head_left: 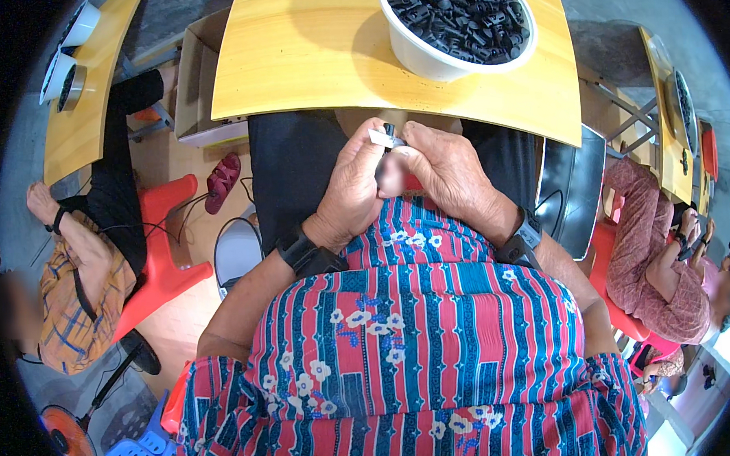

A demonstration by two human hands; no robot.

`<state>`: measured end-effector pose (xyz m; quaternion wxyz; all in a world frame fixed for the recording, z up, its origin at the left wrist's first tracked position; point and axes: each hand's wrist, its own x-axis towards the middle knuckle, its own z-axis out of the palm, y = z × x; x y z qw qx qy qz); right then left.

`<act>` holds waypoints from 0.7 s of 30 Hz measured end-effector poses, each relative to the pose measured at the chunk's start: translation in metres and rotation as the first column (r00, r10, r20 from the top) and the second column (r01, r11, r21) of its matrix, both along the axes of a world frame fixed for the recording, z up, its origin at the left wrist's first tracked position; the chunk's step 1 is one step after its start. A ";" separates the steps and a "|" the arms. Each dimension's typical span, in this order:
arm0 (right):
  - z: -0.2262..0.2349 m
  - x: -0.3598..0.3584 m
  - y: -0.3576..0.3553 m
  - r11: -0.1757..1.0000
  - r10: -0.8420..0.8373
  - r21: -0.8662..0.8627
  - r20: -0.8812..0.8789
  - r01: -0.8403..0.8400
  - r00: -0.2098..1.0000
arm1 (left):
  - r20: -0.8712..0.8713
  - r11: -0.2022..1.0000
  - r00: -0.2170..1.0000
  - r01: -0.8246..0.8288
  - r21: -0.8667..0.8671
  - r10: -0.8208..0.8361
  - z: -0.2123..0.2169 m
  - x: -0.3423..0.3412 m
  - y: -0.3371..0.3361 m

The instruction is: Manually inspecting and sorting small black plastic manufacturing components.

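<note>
Both my hands meet just off the near edge of the yellow table (pixel 310 88), above my lap. Closed fingers of my left hand (pixel 348 184) pinch a small black plastic piece (pixel 388 130), and a white strip (pixel 380 139) shows at that thumb. My right hand (pixel 454 169) is closed against the same piece from the other side, thumb and forefinger bent onto it. Most of the piece is hidden by the fingers, and its full shape cannot be made out. Beyond the hands, a white bowl (pixel 429 65) heaped with black plastic parts (pixel 462 16) stands on the table.
A cardboard box (pixel 200 80) sits left of the table, with a red slipper (pixel 223 184) on the floor nearby. People sit at side tables on red stools (pixel 166 237), left and right. A black flat-sided case (pixel 573 190) stands by my right leg.
</note>
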<state>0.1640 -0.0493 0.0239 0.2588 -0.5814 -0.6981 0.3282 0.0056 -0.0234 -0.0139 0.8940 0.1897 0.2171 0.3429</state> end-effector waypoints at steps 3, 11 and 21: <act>-0.003 0.001 0.000 1.000 -0.004 -0.014 -0.020 0.004 1.000 | -0.007 1.000 1.000 0.002 0.006 -0.001 -0.001 0.001 0.000; -0.016 0.004 -0.002 0.992 -0.109 -0.108 -0.415 0.070 0.903 | 0.033 0.999 0.999 0.012 -0.046 -0.011 0.009 0.004 0.000; -0.013 -0.003 -0.004 0.971 -0.062 0.209 -0.247 0.115 0.967 | -0.034 0.999 0.998 -0.050 0.018 0.050 0.004 0.003 0.001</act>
